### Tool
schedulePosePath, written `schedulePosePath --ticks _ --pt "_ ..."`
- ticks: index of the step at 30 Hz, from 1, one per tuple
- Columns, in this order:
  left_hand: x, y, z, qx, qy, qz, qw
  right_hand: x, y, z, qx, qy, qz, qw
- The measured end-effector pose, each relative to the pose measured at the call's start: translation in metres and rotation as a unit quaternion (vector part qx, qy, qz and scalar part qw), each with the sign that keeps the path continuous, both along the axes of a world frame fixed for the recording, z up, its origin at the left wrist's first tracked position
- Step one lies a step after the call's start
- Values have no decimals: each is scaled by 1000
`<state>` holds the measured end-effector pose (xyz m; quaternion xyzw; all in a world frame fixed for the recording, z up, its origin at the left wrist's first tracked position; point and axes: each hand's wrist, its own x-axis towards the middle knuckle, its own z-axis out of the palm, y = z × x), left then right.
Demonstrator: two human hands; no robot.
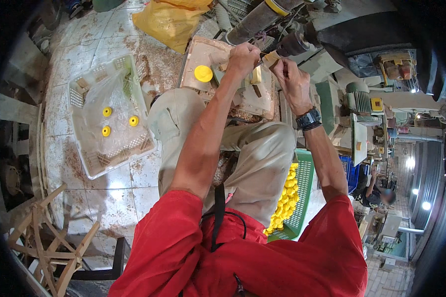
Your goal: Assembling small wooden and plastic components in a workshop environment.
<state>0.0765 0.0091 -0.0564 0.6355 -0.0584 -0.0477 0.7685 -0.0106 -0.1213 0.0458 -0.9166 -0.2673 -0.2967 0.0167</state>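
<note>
My left hand [244,59] is closed in a fist beside the machine's spindle, and what its fingers hold is hidden. Across from it, the fingers of my right hand [293,85] pinch at a small tan strip [271,59], whose material I cannot make out. This strip lies at the end of a dark round spindle [293,44]. Below the hands is a dusty board [195,54], with a round yellow disc [203,74] on its left part. A pale yellow block [256,75] shows between my hands.
A white crate [79,143] on the tiled floor, left, holds clear plastic and three yellow round pieces [106,112]. A green crate [305,183] by my right leg contains many yellow pieces [286,200]. A yellow sack [166,24] lies ahead; a wooden frame [69,252] stands lower left. Another person [374,195] is far right.
</note>
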Motion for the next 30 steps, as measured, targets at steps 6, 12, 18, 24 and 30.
schedulePosePath --ticks 6,12,18,24,30 --pt "-4 7 7 36 -68 43 996 0 -1 0 10 -3 2 1000" --pt "-6 8 12 41 -15 29 999 0 -1 1 7 -2 2 1000" --pt "-4 5 8 70 -60 63 994 1 -2 1 5 -25 1 1000" --pt "-6 3 14 44 -103 69 991 4 4 -5 -9 -48 -36 998" --pt "-25 26 25 -41 -163 -5 986 -25 8 -10 100 -97 -103 985"
